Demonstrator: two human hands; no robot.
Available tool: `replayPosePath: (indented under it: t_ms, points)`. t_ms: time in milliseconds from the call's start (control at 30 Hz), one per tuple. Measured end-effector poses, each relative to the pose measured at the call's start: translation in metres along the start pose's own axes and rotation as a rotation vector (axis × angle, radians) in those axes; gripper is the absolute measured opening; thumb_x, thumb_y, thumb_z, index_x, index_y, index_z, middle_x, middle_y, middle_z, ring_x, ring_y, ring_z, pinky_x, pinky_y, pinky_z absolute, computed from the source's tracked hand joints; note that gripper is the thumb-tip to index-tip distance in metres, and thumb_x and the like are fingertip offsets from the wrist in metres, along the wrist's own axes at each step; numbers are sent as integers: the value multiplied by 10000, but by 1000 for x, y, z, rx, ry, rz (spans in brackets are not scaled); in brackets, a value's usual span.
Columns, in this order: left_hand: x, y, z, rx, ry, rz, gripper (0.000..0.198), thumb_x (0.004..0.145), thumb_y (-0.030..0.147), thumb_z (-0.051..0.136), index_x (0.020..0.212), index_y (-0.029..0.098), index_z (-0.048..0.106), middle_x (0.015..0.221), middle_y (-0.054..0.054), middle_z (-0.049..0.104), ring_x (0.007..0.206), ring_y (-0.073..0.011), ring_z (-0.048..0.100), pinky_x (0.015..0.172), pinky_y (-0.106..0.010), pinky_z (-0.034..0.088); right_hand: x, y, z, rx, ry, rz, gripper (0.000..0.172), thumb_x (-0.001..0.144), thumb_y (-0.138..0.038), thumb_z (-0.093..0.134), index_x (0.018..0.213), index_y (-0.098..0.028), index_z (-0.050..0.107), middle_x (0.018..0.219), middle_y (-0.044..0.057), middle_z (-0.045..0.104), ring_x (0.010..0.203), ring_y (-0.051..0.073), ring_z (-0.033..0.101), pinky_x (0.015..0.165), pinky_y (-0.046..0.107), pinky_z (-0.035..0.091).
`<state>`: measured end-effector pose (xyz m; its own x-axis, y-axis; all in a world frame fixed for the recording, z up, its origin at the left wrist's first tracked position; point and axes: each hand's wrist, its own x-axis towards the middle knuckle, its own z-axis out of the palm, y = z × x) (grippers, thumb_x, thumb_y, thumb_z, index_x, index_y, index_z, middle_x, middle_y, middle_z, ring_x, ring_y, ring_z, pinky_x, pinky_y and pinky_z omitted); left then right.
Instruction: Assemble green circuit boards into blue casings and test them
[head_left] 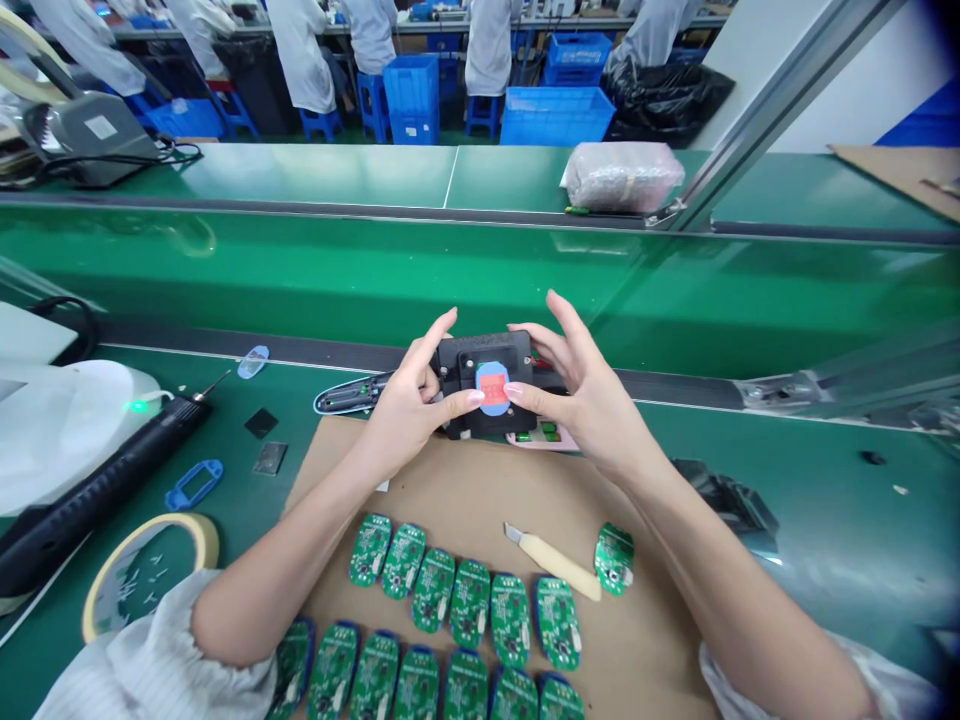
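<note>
A black block-shaped fixture (457, 362) with screws sits at the cardboard's far edge, between my two hands. On its face lies a blue oval piece (493, 407) with an orange-red square in the middle. My left hand (405, 410) grips the fixture's left side, thumb on the oval's edge. From the right side, my right hand (589, 400) does likewise, its thumb pressing the oval's other edge and its index finger raised. Behind the hands are an opened blue-rimmed handheld casing (349, 396) and a pink-edged piece with green batteries (546, 434), partly hidden.
Several green circuit boards (471, 602) lie in rows on cardboard (637, 640), beside a craft knife (559, 565) and a single board (614, 558). To the left are a tape roll (206, 545), blue frame (194, 485) and black electric screwdriver (105, 490). A green partition (337, 270) stands ahead.
</note>
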<state>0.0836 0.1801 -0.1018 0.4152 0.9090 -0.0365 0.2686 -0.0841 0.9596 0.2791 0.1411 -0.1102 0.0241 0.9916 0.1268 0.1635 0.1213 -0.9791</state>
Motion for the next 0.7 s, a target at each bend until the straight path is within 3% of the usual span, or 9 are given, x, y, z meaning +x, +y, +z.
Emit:
replayPosePath:
  t_ms: [233,600,700]
  points:
    - [-1,1,0,-1,1,-6,858,771,432,714,1486,312,254,678,44,287,550,-117,249,568,-285,293,0,-1,0,-6,-3,18,965,733,-500,747,1476,-312,162,1406,62,479,1299,241,446,1135,452,345]
    - [-1,1,0,16,6,14,846,778,406,709,1487,298,259,664,47,297,562,-118,258,607,-309,350,-1,-3,0,-26,-2,-25,897,780,-344,725,1484,-320,171,1373,46,510,1281,221,464,1130,430,349]
    - [0,1,0,27,5,8,846,773,415,707,1483,295,263,741,18,419,558,-111,276,583,-298,348,-1,-5,-1,-94,-32,-74,706,808,-331,694,1422,-329,345,1394,30,487,1315,221,425,1143,449,318]
